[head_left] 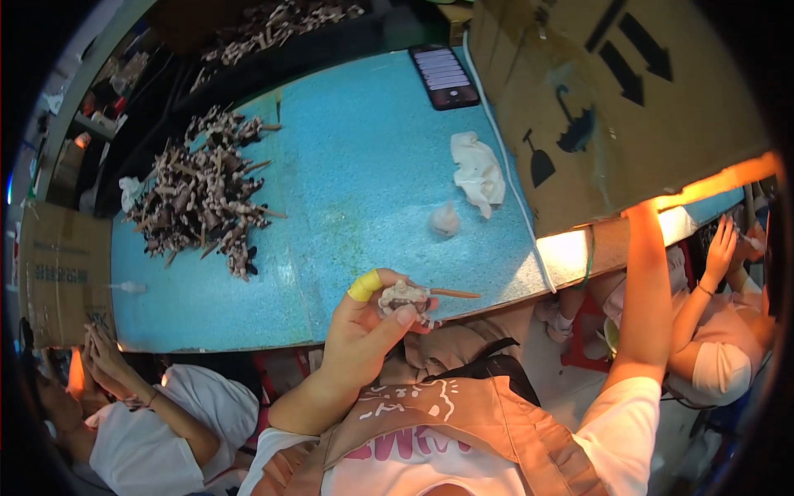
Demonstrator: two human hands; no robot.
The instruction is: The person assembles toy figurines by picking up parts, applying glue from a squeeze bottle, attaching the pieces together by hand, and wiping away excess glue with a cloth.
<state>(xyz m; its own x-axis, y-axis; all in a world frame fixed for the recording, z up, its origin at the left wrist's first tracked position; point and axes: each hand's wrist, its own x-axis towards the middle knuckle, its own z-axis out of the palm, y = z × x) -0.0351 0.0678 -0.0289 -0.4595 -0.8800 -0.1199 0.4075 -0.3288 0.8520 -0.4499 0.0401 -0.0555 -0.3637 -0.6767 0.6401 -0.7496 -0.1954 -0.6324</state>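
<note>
My left hand (pixel 364 331) is closed round a small painted figurine (pixel 401 299), pinched between thumb and fingers above the table's near edge. The figurine is pale with dark parts, and a thin brown stick points right from it. Yellow tape wraps one finger of this hand. My right forearm (pixel 648 289) reaches forward to the lit lower edge of a large cardboard box (pixel 662 107); the hand itself is hidden there. Beyond my left hand stands a small whitish bottle with a pointed tip (pixel 444 220). Near it lies a crumpled white tissue (pixel 478 175).
A heap of similar figurines (pixel 203 186) covers the left of the blue tabletop (pixel 331 165). More fill a black tray (pixel 273 41) behind. A phone (pixel 445 77) lies at the back, beside a white cable (pixel 513 169). Co-workers sit left (pixel 174 422) and right (pixel 719 331).
</note>
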